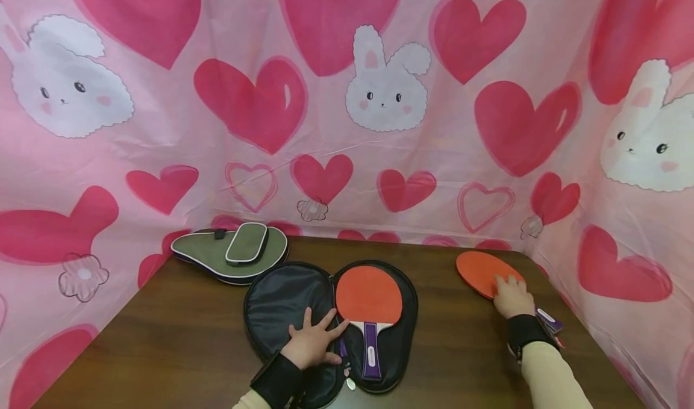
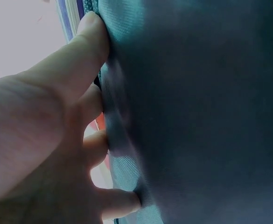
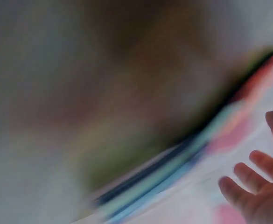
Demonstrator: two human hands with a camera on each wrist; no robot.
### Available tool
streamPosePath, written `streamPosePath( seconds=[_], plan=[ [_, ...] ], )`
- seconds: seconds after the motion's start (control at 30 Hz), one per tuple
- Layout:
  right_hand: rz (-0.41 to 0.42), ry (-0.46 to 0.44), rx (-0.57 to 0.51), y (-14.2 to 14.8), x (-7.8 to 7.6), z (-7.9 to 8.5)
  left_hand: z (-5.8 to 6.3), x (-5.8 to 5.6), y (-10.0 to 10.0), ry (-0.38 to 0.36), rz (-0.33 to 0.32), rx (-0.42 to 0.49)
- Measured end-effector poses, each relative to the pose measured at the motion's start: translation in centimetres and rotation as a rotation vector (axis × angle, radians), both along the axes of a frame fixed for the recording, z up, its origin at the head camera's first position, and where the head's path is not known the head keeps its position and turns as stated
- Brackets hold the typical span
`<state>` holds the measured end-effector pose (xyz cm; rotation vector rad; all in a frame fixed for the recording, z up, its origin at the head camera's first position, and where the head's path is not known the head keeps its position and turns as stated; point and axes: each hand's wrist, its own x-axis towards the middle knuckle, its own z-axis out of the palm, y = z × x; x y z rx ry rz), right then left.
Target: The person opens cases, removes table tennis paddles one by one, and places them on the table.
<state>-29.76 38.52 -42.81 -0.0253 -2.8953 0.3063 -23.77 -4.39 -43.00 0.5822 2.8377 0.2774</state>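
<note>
An orange-red table tennis paddle (image 1: pixel 368 294) with a purple-and-white handle lies in the right half of an unzipped black paddle case (image 1: pixel 409 337). My left hand (image 1: pixel 312 344) rests with spread fingers on the case's left half, fingertips by the fold. In the left wrist view its thumb and fingers press on the dark cloth (image 2: pixel 197 112). At the table's right, my right hand (image 1: pixel 513 297) is at the near edge of a second orange-red paddle (image 1: pixel 482 269), whose handle is partly hidden behind the wrist. The right wrist view shows straight, parted fingers (image 3: pixel 253 179); contact is unclear there.
A green paddle case (image 1: pixel 203 247) with white piping and a front pocket lies at the back left of the brown wooden table (image 1: pixel 162 337). A pink cloth (image 1: pixel 336 138) printed with hearts and rabbits hangs behind and along both sides.
</note>
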Motion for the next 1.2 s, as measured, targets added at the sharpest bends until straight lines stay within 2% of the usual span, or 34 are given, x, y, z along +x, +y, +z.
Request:
streamPosePath(
  seconds=[0.13,0.23,0.37,0.5,0.63,0.83,0.93,1.2],
  plan=[
    [0.133,0.166,-0.052,-5.8,0.1,2.1,0.1,0.1,0.1,0.01,-0.003,-0.01],
    [0.217,0.218,-0.148,-10.6,1.3,3.0,0.1,0.2,0.3,0.003,-0.006,-0.009],
    [0.31,0.141,-0.262,-16.4,4.0,2.9,0.3,0.4,0.8,-0.023,-0.008,-0.008],
    [0.364,-0.03,-0.25,-20.5,6.0,2.1,0.3,0.3,0.9,-0.031,0.004,-0.031],
    [0.392,-0.198,-0.221,-22.7,6.3,0.9,0.4,0.1,0.6,-0.038,0.01,-0.046],
    [0.343,-0.342,-0.195,-24.4,6.1,-0.7,0.5,0.2,0.4,-0.053,0.004,-0.042],
    [0.315,-0.352,-0.158,-25.1,6.0,-1.1,0.6,0.2,0.4,-0.061,0.005,-0.042],
    [0.357,-0.245,-0.069,-25.9,6.3,-1.0,0.8,0.2,0.4,-0.059,0.012,-0.039]
  ],
)
